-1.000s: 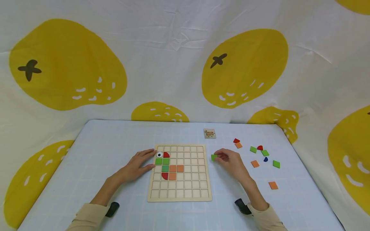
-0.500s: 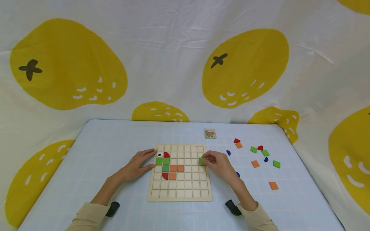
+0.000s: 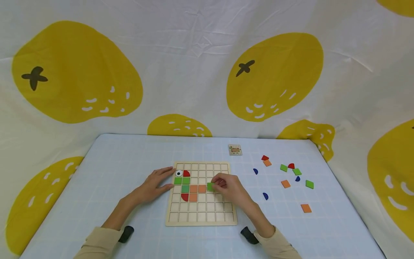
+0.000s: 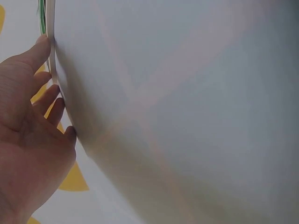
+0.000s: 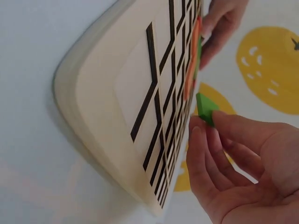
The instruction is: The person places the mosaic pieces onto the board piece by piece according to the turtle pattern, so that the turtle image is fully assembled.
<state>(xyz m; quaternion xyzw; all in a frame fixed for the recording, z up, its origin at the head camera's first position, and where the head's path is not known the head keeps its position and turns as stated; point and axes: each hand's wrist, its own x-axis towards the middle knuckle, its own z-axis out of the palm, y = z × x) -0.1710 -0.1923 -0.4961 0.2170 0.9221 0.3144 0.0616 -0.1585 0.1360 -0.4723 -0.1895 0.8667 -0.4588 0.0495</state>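
My right hand (image 3: 228, 186) pinches a green square tile (image 5: 206, 109) between thumb and fingers, over the right-middle cells of the wooden grid board (image 3: 201, 223). In the head view the tile sits just right of an orange tile (image 3: 202, 189) in the same row. My left hand (image 3: 152, 185) rests with extended fingers at the board's left edge; the left wrist view shows its fingertips (image 4: 56, 91) against that edge. On the board's left side lie an eye tile (image 3: 179, 173), red quarter-round tiles (image 3: 186, 173), green tiles (image 3: 178, 181), a teal tile (image 3: 185, 189) and several orange ones.
Loose tiles are scattered to the right of the board: blue half-rounds (image 3: 265, 196), orange squares (image 3: 306, 208), green squares (image 3: 309, 184) and red pieces (image 3: 291, 166). A small picture card (image 3: 235, 149) lies behind the board. A fruit-print cloth (image 3: 200, 72) hangs behind the table.
My right hand has carried the green tile leftward from beside the board to over its cells. Two blue half-rounds behind that arm have come into view. The left hand stays put.
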